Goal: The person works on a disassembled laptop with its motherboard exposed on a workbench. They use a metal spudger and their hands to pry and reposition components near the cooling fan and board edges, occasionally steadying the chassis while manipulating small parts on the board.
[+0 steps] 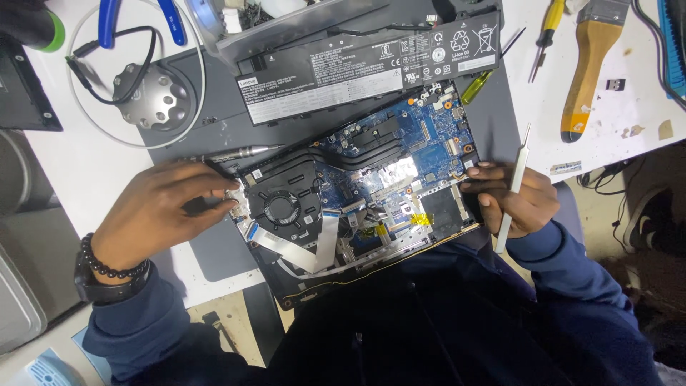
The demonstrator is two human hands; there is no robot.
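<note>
Cluttered white bench (78,171); right hand (518,200) grip closed around spudger (516,179), left hand (161,207) pinching laptop (357,193).

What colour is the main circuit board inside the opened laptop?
Blue. The board shows best in the head view, between the black fan and the right hand.

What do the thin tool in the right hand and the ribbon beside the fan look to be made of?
The thin flat pale-grey pry tool in the right hand looks like brushed metal: even silvery sheen, rigid straight edge, though light plastic is possible. The wide white flat ribbon cable by the round black cooling fan looks like flexible plastic film: it folds sharply and lies flat.
</note>
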